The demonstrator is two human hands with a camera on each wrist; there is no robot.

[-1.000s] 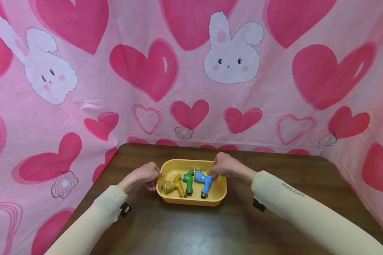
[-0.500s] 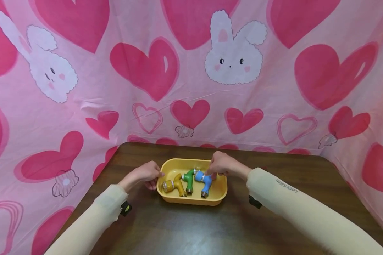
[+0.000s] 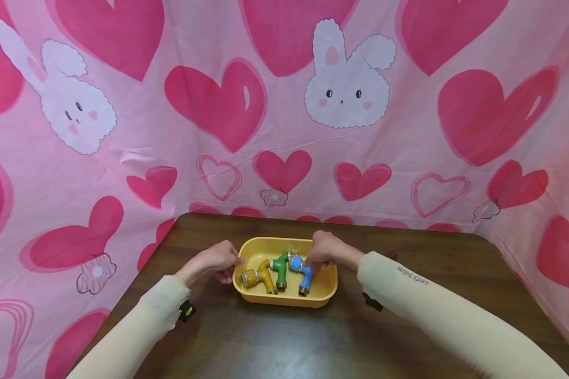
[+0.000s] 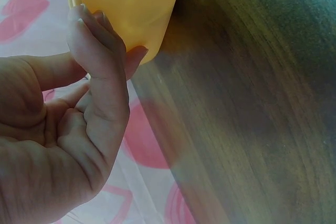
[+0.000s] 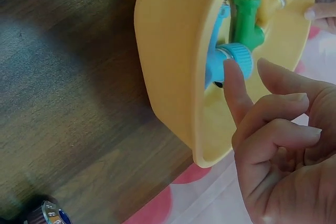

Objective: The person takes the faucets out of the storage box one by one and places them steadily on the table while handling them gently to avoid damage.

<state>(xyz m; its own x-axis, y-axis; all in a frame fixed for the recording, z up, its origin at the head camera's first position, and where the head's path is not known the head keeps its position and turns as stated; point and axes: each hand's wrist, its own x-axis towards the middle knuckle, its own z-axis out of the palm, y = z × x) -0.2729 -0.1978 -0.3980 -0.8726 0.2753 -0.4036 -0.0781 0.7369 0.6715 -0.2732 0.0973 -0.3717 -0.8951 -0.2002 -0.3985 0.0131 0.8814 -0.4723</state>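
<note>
A yellow plastic tray stands on the wooden table and holds several plastic taps with threaded ends. The yellow tap lies at the left, the green tap in the middle, the blue tap at the right. My left hand pinches the tray's left rim, thumb inside. My right hand reaches over the right rim to the blue tap. In the right wrist view its index fingertip is at the tap's ribbed blue knob, with the thumb apart from the index finger; the other fingers are curled. Contact with the knob is unclear.
The dark wooden table extends around the tray. A small dark red object shows behind the right forearm. A can-like item sits at the corner of the right wrist view. Pink heart-patterned cloth hangs behind.
My right hand has shifted a little left, further over the blue tap. My left hand, the tray and the taps have stayed put.
</note>
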